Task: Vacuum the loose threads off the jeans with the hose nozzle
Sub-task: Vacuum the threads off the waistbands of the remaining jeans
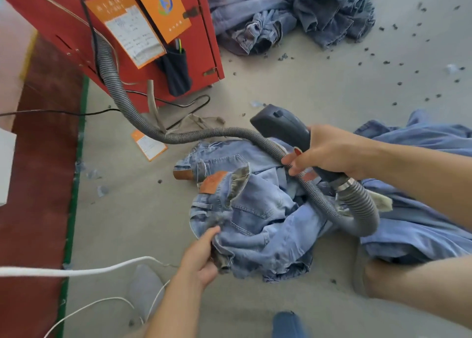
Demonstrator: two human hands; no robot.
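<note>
Far left, a red floor strip and a white cord trailing across it. Red cabinet behind, with orange cards taped on; they carry print and handwriting, too blurred to read. One more orange card lies flat on the grey floor.

Ribbed grey hose drops from the cabinet side and snakes rightward over the jeans, which sit crumpled on the floor, centre of the scene. Left hand pinches a fold at the near edge of the denim, fingers curled into the cloth. A tan leather patch shows at the waistband; no brand legible on it.

Right hand wraps the dark handle of the nozzle, head raised above the jeans, not touching them.

Judgement: denim is soft and limp with some weight, and will likely bunch under suction, so hold it taut at the waistband or a seam. The hose looks springy and will tug back; grip the rigid handle.

More denim lies heaped at right and another pile farther back. Dark thread clumps dot the floor.
</note>
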